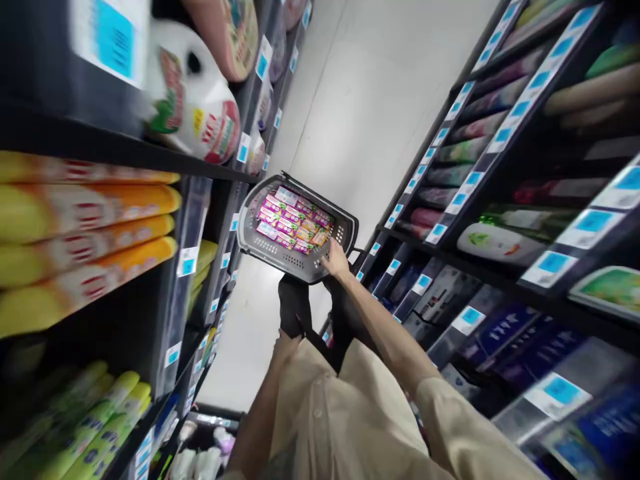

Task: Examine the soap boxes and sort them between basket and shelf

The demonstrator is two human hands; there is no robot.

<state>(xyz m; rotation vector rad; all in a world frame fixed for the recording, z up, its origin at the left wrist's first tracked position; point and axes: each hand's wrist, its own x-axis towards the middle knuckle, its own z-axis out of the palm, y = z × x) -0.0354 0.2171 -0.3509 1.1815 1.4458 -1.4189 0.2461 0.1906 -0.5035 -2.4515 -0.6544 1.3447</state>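
Note:
A grey plastic basket (280,260) with slotted walls stands on the floor in front of my feet. Inside it lie several small purple-and-pink boxes (285,217) in neat rows, with a few yellow-orange boxes (306,235) at the near right. My right hand (336,259) reaches over the basket's right end, close to the boxes. Its thumb and fingers look apart, and I see nothing held between them. My left hand (289,343) is down by my dark-trousered leg (294,303), outside the basket; its fingers are mostly hidden.
Tall shelves flank a narrow aisle. On the left are yellow-orange packs (85,233), a white bottle (195,100) and green-yellow tubes (100,420). Bottles (500,240) and blue packs (505,333) fill the right shelves. The pale floor (370,87) runs between them.

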